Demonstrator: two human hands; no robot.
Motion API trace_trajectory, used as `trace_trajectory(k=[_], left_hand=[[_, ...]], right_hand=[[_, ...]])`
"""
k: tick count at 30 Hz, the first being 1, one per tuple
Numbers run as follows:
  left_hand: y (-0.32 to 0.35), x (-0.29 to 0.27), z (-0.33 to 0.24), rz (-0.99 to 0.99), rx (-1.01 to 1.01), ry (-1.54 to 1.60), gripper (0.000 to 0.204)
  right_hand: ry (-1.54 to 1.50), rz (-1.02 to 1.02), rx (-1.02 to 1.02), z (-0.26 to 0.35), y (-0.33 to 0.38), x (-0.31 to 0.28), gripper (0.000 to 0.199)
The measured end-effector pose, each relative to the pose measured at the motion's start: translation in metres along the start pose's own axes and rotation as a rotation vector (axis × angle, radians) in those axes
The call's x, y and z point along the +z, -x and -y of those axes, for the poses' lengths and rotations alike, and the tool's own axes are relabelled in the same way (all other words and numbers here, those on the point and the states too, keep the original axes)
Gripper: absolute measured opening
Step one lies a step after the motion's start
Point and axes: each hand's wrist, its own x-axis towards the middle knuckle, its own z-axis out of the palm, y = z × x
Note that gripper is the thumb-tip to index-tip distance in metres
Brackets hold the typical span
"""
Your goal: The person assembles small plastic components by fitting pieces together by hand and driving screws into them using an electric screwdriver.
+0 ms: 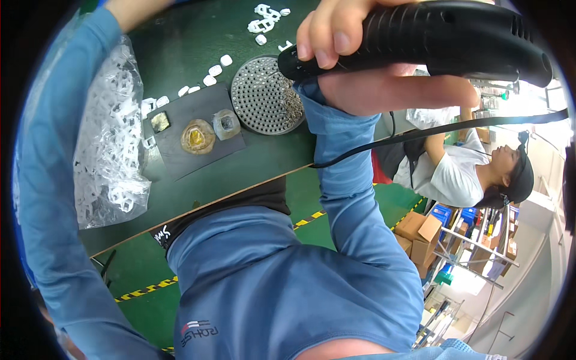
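Observation:
Large and close at the upper right, my right hand (348,45) is closed round a black electric screwdriver (444,39) with ribbed, vented housing; its bit is not visible. My left hand (139,9) is cut off by the top edge, with only the wrist area showing and the fingers hidden. Below the screwdriver's left end lies a round perforated metal tray (255,96) with small screws heaped on its right side. A dark mat (174,159) beside it bears a brownish round dish (198,143) with a yellow centre, a translucent cup (227,125) and a small square block (159,122).
A clear bag (114,138) of white plastic parts lies by my left arm. White caps (209,80) and white frames (262,25) are scattered on the green table (180,42). A black cable (444,129) crosses my right forearm. Another person (456,171) sits at the right, near cardboard boxes (420,237).

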Motion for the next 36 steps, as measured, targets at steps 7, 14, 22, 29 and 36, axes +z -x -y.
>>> trace_trajectory(k=[7, 14, 22, 29, 36], left_hand=[[0.024, 0.085, -0.016, 0.496, 0.446, 0.190, 0.018], [0.046, 0.047, -0.023, 0.180, 0.333, 0.346, 0.021], [0.111, -0.014, -0.065, -0.133, 0.208, 0.248, 0.032], [0.116, -0.019, -0.071, -0.147, 0.421, 0.294, 0.040], [0.123, -0.017, -0.067, -0.044, 0.508, 0.339, 0.045]], right_hand=[[-0.127, -0.224, -0.033, -0.019, 0.014, -0.002, 0.109], [0.052, -0.309, 0.144, -0.009, 0.011, 0.010, 0.103], [0.744, -0.362, -0.326, -0.006, 0.008, 0.010, 0.069], [0.699, 0.060, 0.355, 0.025, 0.035, 0.047, 0.051], [0.809, 0.159, 0.514, 0.013, 0.044, 0.046, 0.037]])
